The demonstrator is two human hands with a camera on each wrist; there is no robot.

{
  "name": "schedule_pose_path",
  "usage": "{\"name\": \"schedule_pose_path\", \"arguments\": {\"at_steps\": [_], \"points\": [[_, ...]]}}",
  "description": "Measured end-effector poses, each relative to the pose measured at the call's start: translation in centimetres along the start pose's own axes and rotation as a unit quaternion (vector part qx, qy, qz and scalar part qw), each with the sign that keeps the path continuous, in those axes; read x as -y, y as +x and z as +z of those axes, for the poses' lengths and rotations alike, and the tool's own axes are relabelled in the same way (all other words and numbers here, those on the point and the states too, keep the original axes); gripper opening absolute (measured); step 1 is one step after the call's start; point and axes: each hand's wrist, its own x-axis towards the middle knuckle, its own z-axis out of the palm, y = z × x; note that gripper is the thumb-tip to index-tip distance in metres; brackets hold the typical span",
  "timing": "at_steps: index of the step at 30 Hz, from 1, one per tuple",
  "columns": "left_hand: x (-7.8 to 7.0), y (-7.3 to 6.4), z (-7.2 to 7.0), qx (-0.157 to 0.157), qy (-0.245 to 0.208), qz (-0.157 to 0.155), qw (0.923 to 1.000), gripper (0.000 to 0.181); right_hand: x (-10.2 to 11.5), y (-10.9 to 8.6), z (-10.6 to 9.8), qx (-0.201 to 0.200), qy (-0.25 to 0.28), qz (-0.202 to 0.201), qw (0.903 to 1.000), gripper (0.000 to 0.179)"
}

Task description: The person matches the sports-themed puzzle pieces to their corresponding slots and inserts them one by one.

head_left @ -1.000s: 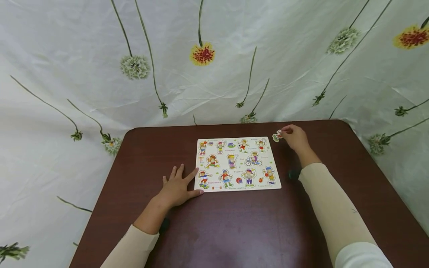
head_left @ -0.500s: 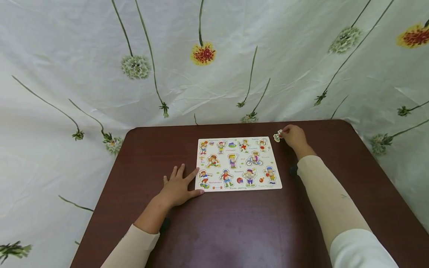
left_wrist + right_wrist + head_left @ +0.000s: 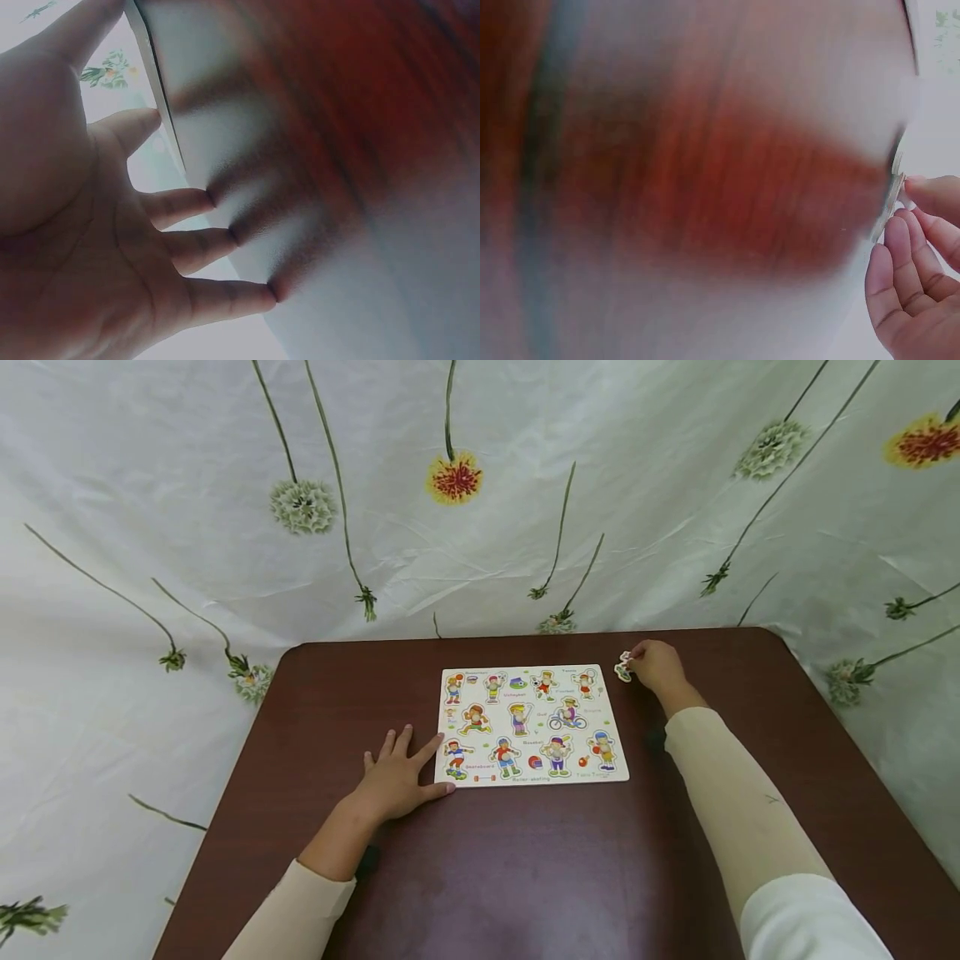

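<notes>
A white puzzle board [image 3: 536,680] printed with colourful sports figures lies flat on the dark brown table [image 3: 495,868]. My left hand [image 3: 397,781] is spread on the table, with its thumb and index fingertip at the board's left edge. In the left wrist view the fingers [image 3: 199,249] are straight and their tips touch the tabletop. Beyond the board's upper right corner, my right hand [image 3: 660,668] pinches a small white-edged puzzle piece [image 3: 622,667] between thumb and fingers. The right wrist view shows the puzzle piece [image 3: 886,210] nearly edge-on, so its picture is hidden there.
Behind the table hangs a pale cloth [image 3: 495,552] with printed flowers, coming down to the far edge. The far right table corner [image 3: 765,635] lies beyond the right hand.
In my right hand the puzzle piece has turned to a more upright angle and shifted slightly right. The left hand and the board keep their places.
</notes>
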Motion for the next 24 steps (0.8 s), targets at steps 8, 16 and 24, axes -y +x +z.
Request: {"name": "schedule_pose_path", "arguments": {"at_steps": [8,16,24], "points": [[-0.1,-0.1,-0.1,0.004,0.001,0.004,1.0000,0.087,0.8,-1.5,0.0,-0.026,0.051,-0.005,0.9984,0.027],[-0.2,0.0,0.0,0.001,0.000,-0.005,1.0000,0.086,2.1,-3.8,-0.3,-0.042,0.085,-0.035,0.9949,0.027],[-0.7,-0.1,-0.2,0.011,-0.003,-0.019,0.9998,0.086,4.1,-6.0,0.5,-0.040,0.100,-0.066,0.9920,0.026]]}}
